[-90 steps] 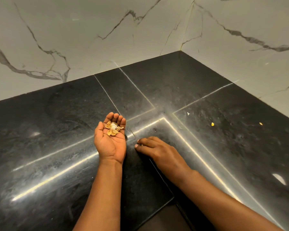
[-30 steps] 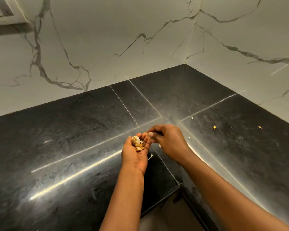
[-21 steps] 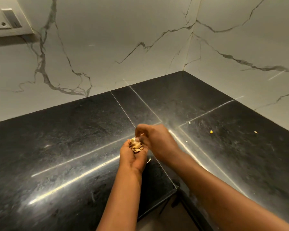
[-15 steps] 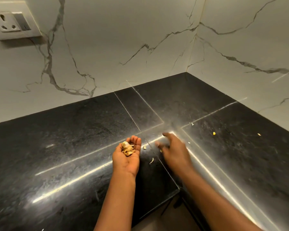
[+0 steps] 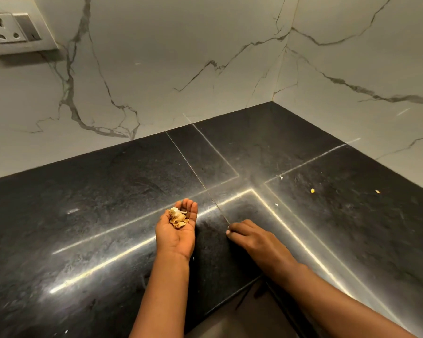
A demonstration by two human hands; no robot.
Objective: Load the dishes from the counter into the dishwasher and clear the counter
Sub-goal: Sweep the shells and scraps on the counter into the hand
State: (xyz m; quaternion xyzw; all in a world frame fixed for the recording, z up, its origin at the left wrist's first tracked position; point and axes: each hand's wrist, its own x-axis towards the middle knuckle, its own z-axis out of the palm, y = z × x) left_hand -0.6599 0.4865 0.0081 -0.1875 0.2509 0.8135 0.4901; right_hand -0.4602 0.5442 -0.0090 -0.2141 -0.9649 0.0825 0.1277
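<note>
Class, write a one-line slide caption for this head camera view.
Left hand cups gathered scraps above the black counter while the right hand reaches for more.

- White marble-look wall panels (image 5: 156,57) with grey veining met at an inside corner, upper right of centre.
- White socket-and-switch plate (image 5: 15,30) was mounted on the left wall, top-left.
- Black stone counter (image 5: 83,203) filled the corner in an L, with thin seams between slabs.
- Bright linear light reflections ran across the polished surface.
</note>
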